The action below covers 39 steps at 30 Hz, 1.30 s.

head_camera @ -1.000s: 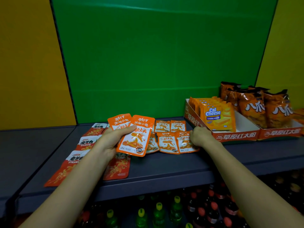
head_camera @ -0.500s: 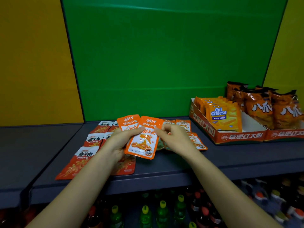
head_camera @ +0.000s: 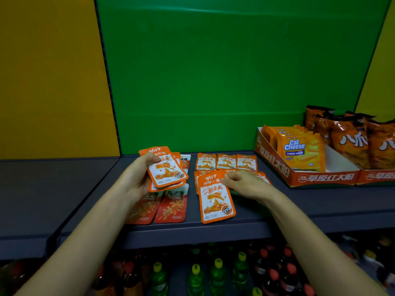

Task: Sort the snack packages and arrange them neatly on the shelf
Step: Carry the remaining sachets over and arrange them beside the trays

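Note:
My left hand (head_camera: 136,178) grips a small stack of orange snack packets (head_camera: 165,171) above the dark shelf (head_camera: 299,208). My right hand (head_camera: 245,184) pinches the top corner of another orange packet (head_camera: 215,199), which lies flat near the shelf's front edge. Three matching orange packets (head_camera: 226,162) lie in a row behind it, and more sit partly hidden under my right hand. Red packets (head_camera: 171,207) lie on the shelf below my left hand.
A red display box (head_camera: 310,178) at the right holds Cal Cheese wafer packs (head_camera: 301,153). Orange crisp bags (head_camera: 352,142) stand in a second box beside it. Bottles (head_camera: 215,276) fill the level under the shelf. Green and yellow panels form the back wall.
My right hand took one orange packet from the stack in my left hand and brought it down to the shelf on the right. The camera has shifted left.

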Available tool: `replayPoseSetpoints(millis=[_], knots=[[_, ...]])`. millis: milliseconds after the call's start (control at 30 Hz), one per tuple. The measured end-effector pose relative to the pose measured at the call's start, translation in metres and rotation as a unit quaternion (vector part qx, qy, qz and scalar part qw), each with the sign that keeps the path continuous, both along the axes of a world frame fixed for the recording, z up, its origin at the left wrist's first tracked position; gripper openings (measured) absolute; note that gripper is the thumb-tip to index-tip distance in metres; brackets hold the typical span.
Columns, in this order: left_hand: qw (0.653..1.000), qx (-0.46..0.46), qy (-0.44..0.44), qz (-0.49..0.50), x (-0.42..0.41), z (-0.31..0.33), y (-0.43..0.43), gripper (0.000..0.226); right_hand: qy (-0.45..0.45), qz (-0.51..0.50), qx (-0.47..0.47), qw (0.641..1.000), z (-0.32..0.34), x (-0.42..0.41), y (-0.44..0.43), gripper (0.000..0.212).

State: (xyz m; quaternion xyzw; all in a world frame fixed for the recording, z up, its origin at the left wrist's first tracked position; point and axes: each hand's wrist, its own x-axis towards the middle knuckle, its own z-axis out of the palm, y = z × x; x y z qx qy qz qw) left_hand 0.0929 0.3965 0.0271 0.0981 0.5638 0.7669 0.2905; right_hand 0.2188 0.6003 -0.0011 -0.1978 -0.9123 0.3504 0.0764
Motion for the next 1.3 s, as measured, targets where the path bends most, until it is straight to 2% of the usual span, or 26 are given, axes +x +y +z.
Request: replayPoseSetpoints(millis=[133, 400, 567, 667, 733, 900, 1000, 1100, 1300], knots=[[1.000, -0.027, 0.007, -0.014, 0.001, -0.004, 0.002, 0.010, -0.011, -0.007, 0.057, 0.998, -0.002, -0.001, -0.006, 0.042], [0.999, -0.041, 0.010, -0.034, 0.006, -0.002, 0.006, 0.009, -0.027, -0.027, 0.147, 0.988, -0.003, -0.004, -0.010, 0.042], [0.998, -0.034, 0.007, -0.047, 0.007, -0.001, 0.007, 0.008, -0.042, -0.033, 0.171, 0.984, 0.000, -0.005, -0.014, 0.039], [0.998, -0.040, 0.010, -0.052, 0.008, -0.001, 0.008, 0.007, -0.016, -0.047, 0.158, 0.986, -0.001, -0.004, -0.013, 0.030], [0.997, -0.044, 0.014, -0.056, 0.011, -0.001, 0.011, 0.008, 0.034, -0.055, 0.144, 0.987, 0.000, 0.000, -0.013, 0.029], [0.992, -0.067, 0.044, -0.094, 0.022, -0.004, 0.031, 0.005, 0.145, -0.033, 0.067, 0.987, 0.015, 0.013, -0.020, 0.049], [0.988, -0.069, 0.083, -0.112, 0.037, -0.007, 0.049, 0.005, 0.149, -0.020, 0.050, 0.987, 0.018, 0.020, -0.020, 0.055], [0.985, -0.064, 0.103, -0.125, 0.048, -0.009, 0.067, 0.014, 0.142, -0.043, 0.055, 0.987, 0.013, 0.027, -0.010, 0.044], [0.988, -0.045, 0.029, -0.143, 0.062, -0.004, 0.087, 0.010, 0.177, -0.086, 0.019, 0.980, 0.009, 0.051, 0.016, 0.043]])
